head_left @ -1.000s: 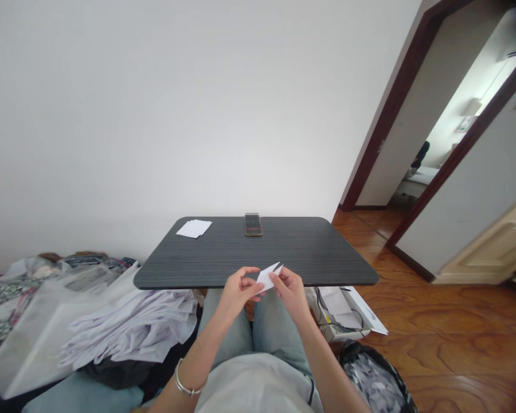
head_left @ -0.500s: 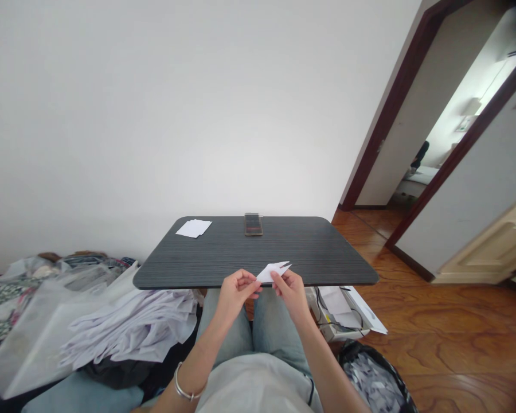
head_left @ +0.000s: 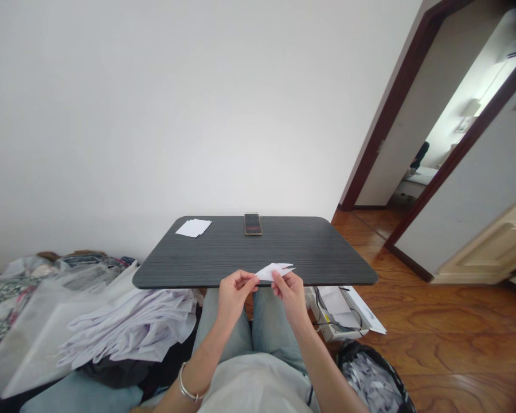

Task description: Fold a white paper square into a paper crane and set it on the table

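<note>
A small folded piece of white paper [head_left: 266,272] with split points at its right end is held between both hands, just above the front edge of the dark table [head_left: 223,252]. My left hand [head_left: 235,289] pinches the paper's left corner between thumb and forefinger. Its right part is gripped by my right hand [head_left: 290,289], thumb on top and fingers beneath. At the table's back left lies a short stack of white paper sheets [head_left: 193,228]. A phone [head_left: 253,224] rests near the middle of the back edge.
Folded white cloth [head_left: 133,327] and a translucent plastic sheet [head_left: 38,332] lie at the left. To the right, below the table, is a white box [head_left: 337,315] with papers and cables. A black-lined bin [head_left: 374,376] full of scraps stands nearer me. The wall is behind the table.
The folded paper has turned slightly, so its split points now aim more directly right. Both hands keep their hold and have barely shifted.
</note>
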### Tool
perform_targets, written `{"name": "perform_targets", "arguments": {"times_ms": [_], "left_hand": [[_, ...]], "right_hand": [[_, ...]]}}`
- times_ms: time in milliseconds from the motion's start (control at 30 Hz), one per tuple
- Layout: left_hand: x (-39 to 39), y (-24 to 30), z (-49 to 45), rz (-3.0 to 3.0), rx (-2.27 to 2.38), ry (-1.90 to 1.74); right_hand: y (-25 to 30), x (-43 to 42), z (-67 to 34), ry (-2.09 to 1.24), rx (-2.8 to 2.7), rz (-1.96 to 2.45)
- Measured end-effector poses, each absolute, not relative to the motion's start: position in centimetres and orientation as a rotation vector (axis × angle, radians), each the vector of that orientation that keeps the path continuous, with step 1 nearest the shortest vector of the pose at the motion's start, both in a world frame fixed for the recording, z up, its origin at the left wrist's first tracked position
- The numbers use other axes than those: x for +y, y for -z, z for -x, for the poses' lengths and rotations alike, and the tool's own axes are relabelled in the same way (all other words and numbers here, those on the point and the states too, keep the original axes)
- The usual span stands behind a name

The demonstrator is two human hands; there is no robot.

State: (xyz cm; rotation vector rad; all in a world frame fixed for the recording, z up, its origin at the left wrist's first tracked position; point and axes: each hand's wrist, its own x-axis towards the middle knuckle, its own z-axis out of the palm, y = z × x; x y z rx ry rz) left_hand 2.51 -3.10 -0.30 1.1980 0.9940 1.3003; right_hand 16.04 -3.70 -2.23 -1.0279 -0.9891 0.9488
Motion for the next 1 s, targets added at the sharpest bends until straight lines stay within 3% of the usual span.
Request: {"name": "perform_targets", "arguments": {"times_ms": [233, 1000], "left_hand": [[-3.05, 0.44, -2.79, -1.252, 0.926, -1.413], [-2.94, 0.28, -3.04, -1.121, 0.969, -1.314]], "right_hand": [[2.07, -3.69, -15.83, -0.985, -1.001, 1.012], [1.85, -4.05, -15.50, -0.952, -1.120, 1.002]]}}
